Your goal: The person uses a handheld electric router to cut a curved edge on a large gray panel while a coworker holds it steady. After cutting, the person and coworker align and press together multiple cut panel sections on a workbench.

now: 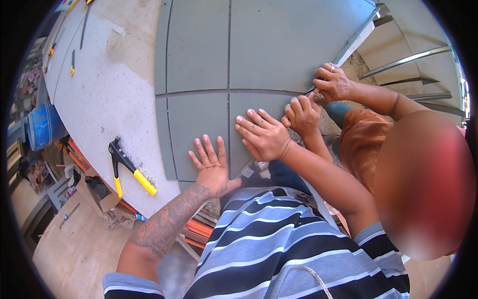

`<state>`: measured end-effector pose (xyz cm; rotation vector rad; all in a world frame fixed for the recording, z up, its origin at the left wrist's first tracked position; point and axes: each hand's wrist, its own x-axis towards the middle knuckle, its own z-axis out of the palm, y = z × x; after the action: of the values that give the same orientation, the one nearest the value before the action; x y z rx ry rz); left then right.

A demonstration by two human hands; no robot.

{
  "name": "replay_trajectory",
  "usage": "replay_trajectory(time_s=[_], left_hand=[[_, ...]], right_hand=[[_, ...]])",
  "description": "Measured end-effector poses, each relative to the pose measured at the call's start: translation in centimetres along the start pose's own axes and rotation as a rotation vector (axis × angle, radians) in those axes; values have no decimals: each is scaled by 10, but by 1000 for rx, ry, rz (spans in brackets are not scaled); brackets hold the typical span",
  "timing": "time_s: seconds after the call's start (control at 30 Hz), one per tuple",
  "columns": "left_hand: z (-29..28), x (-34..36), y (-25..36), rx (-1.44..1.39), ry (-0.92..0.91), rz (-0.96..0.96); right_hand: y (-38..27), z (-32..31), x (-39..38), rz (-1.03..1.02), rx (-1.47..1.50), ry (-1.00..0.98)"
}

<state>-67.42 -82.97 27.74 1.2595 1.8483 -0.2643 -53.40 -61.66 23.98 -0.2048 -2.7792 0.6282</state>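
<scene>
A large grey panel (196, 117), crossed by dark straight grooves, lies in front of me. My left hand (213, 167) rests flat on its near part, fingers spread, beside a groove. Further right, my right hand (264, 133) is also laid on the panel with its fingers stretched out. Neither of my hands holds anything. Close by, a co-worker's hands (331, 82) pinch at the panel's right edge, where a groove ends; what is between those fingers is too small to make out.
Left of the panel, a black hand riveter with yellow grips (130, 168) lies on a whitish board (132, 94). A small yellow-and-black tool (72, 64) lies further off. A blue bucket (45, 125) and a cardboard box (102, 192) stand at the left. The co-worker leans in from the right.
</scene>
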Motion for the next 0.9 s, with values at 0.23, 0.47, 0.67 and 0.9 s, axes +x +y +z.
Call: replay_trajectory(time_s=[0.23, 0.47, 0.67, 0.9], left_hand=[[-2, 1, 0, -2, 17, 14], [-4, 1, -1, -8, -25, 4], [-5, 1, -1, -9, -47, 1], [-3, 1, -1, -31, -41, 10]], right_hand=[[0, 2, 1, -2, -6, 30], [-1, 2, 3, 9, -12, 47], [-1, 4, 4, -7, 2, 85], [-1, 6, 2, 5, 16, 106]])
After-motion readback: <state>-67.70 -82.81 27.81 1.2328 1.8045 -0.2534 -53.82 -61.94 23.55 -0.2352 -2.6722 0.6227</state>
